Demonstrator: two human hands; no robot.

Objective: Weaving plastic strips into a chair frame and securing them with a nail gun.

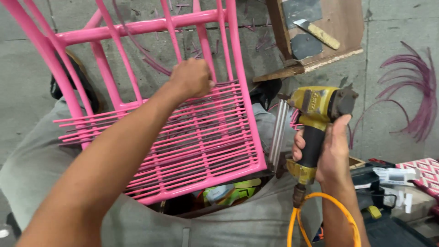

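Left hand (192, 77): closed in a fist on the pink strands at the top edge of the woven seat, knuckles up, forearm stretching in from the lower left.
Right hand (330, 153): wrapped tight around the black grip of the yellow pneumatic nail gun (315, 123), held upright just right of the frame — clear of it, not touching.
Pink metal chair frame (151, 91): largest thing here, tilted across the person's lap; its tubes run up to the top left, and the panel of pink strands (201, 142) fills the lower part.
Grey trousers (41, 160): under the frame, covering the lower left and bottom.
Floor (393, 27): grey concrete, littered with short purple offcuts near the top.
Wooden board (343, 23): lies at the top right beyond the frame, with a scraper with a pale handle (318, 32) on it.
Bundle of purple strands (418, 98): curved, on the floor at the far right, well apart from both hands.
Orange air hose (320, 215): loops down from the gun's base beside the right wrist.
Patterned red-and-white cloth (423, 171): at the right edge, near a dark box of small items — too cluttered to tell apart.
Green and yellow packets (228, 192): just under the frame's lower edge.
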